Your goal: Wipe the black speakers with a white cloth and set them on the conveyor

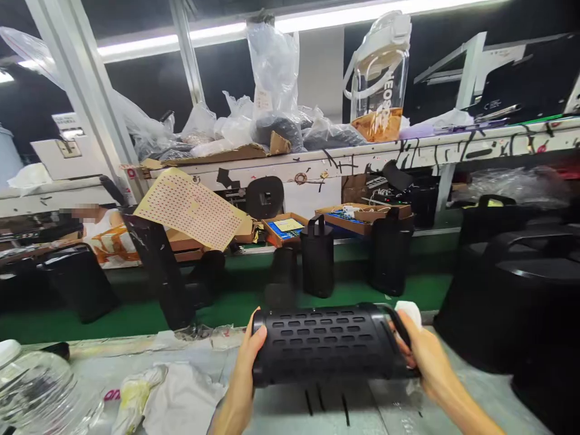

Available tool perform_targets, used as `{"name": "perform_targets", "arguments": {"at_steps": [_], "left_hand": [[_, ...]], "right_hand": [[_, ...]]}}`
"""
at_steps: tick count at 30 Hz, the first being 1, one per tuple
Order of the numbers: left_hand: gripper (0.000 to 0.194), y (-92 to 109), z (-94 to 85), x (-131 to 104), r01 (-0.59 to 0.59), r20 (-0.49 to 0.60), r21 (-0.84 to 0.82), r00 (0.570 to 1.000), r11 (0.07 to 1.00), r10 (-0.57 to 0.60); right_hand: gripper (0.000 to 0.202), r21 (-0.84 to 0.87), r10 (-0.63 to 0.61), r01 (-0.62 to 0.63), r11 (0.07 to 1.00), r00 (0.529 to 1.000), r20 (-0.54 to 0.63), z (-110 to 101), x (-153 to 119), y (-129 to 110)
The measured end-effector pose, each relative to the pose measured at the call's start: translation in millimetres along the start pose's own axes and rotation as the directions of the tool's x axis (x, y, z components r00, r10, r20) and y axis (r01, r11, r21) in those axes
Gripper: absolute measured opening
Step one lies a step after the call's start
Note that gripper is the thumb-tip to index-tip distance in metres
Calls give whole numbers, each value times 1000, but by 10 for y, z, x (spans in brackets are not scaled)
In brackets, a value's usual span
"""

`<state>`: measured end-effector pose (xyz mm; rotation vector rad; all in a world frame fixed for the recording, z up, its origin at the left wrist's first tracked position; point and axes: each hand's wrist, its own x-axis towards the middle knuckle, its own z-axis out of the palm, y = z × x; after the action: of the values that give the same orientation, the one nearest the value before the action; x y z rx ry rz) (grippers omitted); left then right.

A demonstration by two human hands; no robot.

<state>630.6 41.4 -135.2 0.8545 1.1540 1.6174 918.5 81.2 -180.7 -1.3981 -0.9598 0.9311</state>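
Observation:
A black cylindrical casing (326, 344) with rows of oval slots lies sideways in the air above the grey worktop (362, 408). My left hand (248, 356) grips its left end, thumb on the front edge. At the right end, my right hand (419, 347) is closed around the casing's handle, with a white piece of cloth or paper (410, 313) between the hand and the casing. The fingers behind the casing are partly hidden.
Behind the worktop, a green conveyor (353, 290) carries upright black casings (317, 260). More large black casings (530, 290) stand close on the right. A white cloth (181, 396) and a clear plastic jar (40, 386) lie at left. A person (102, 223) sits beyond.

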Motion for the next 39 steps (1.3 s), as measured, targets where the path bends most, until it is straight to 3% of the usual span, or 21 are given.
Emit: {"name": "perform_targets", "arguments": {"at_steps": [3,8,11,15,17,19,21,24,26,28,29,31,34,37,39], "left_hand": [[52,-160,-64,60,81,5,20,997,997,-81],[47,-320,-212,77,194,0,52,981,980,-194],[51,-372,-260,51,229,-6,63,973,971,-229],[65,-413,-305,63,214,11,64,976,975,-216],[71,-430,-337,83,180,34,52,983,982,-182],[73,-445,-369,99,169,60,40,983,985,-171],[73,-454,-392,107,185,88,38,978,982,-188],[77,-476,-420,122,185,136,34,973,982,-188],[78,-515,-456,145,170,152,38,973,985,-174],[75,-573,-514,177,168,159,55,972,984,-175],[73,-606,-546,193,163,164,68,971,984,-173],[69,-667,-599,218,144,177,87,971,986,-158],[66,-727,-624,226,94,200,72,974,993,-106],[66,-758,-598,216,71,212,46,974,996,-79],[65,-768,-575,208,71,202,41,976,997,-78]], "right_hand": [[48,-226,24,-29,974,999,-25,-119,67,124],[28,-495,-57,20,869,997,-59,-432,208,69],[27,-532,-83,77,843,996,13,-423,202,34],[43,-485,-84,158,860,982,170,-365,108,6],[49,-494,-119,183,850,980,158,-415,67,-24],[51,-554,-210,204,807,976,55,-499,39,-73],[52,-637,-377,230,736,921,-102,-554,5,-142],[50,-730,-651,304,612,718,-247,-448,-113,-227],[44,-745,-786,469,473,607,-117,-251,-254,-201],[26,-661,-839,701,268,506,198,-43,-440,-68],[30,-589,-818,787,183,455,353,31,-544,34],[51,-520,-740,846,114,422,523,74,-751,269],[62,-551,-691,832,60,433,579,-63,-962,549],[61,-572,-705,819,-40,382,597,-114,-956,578],[58,-605,-725,794,-62,381,574,50,-869,460]]}}
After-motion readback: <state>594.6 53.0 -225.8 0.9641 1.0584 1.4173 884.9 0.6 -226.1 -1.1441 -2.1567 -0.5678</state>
